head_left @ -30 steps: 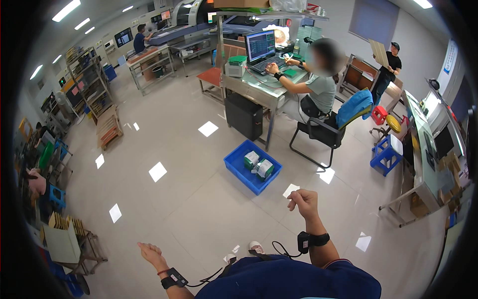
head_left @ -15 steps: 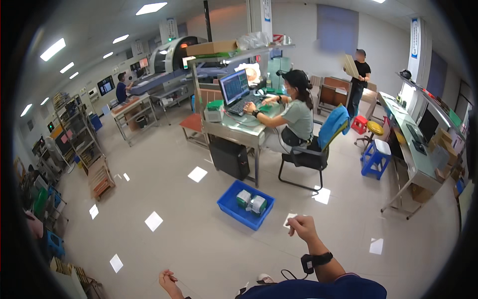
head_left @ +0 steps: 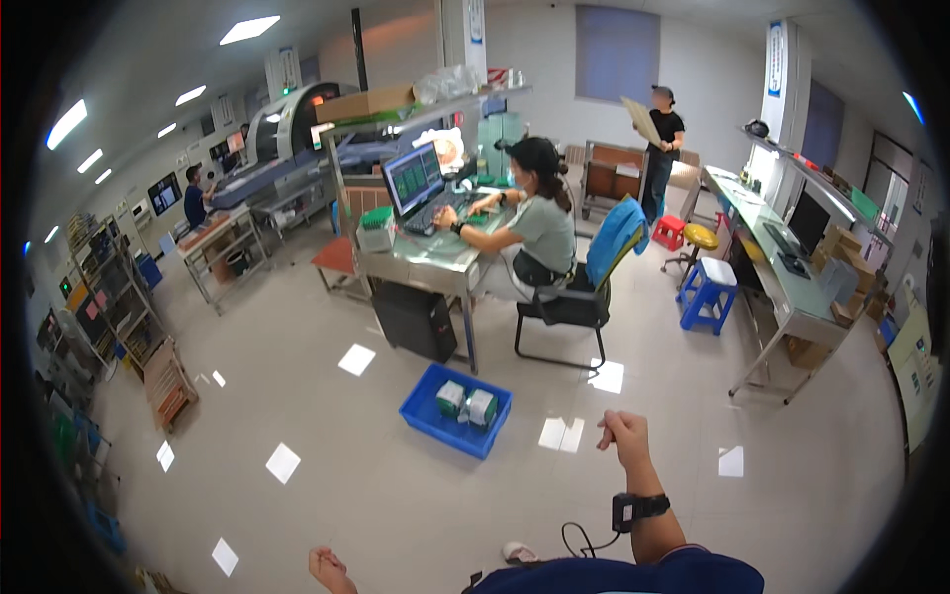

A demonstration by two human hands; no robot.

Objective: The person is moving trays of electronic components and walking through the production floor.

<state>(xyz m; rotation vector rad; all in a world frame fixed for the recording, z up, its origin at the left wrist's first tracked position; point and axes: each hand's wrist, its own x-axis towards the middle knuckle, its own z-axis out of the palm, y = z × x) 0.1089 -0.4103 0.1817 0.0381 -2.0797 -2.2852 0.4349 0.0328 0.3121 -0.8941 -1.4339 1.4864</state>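
Note:
My right hand [head_left: 625, 438] is raised in front of me with its fingers curled in, and nothing shows in it. A black device is strapped to that wrist, with a thin cable running from it. Low on the left, my left hand [head_left: 331, 570] hangs with its fingers loosely bent and slightly apart, holding nothing. Neither hand touches anything. Closest to them is a blue plastic bin [head_left: 421, 424] on the floor, ahead and left of my right hand. Inside it lie two wrapped green-and-white bundles [head_left: 466, 404], side by side.
Past the bin, a seated person [head_left: 539, 223] works at a computer desk [head_left: 416, 265] from a black chair [head_left: 562, 307]. Right of it stand a blue stool [head_left: 708, 297] and a long workbench [head_left: 792, 267]. Another person [head_left: 661, 144] holds a flat board behind. Shelving [head_left: 119, 297] lines the left.
My view has turned to the right, so the room and bin shift left in it. My right hand has risen slightly in view; my left sits a little lower.

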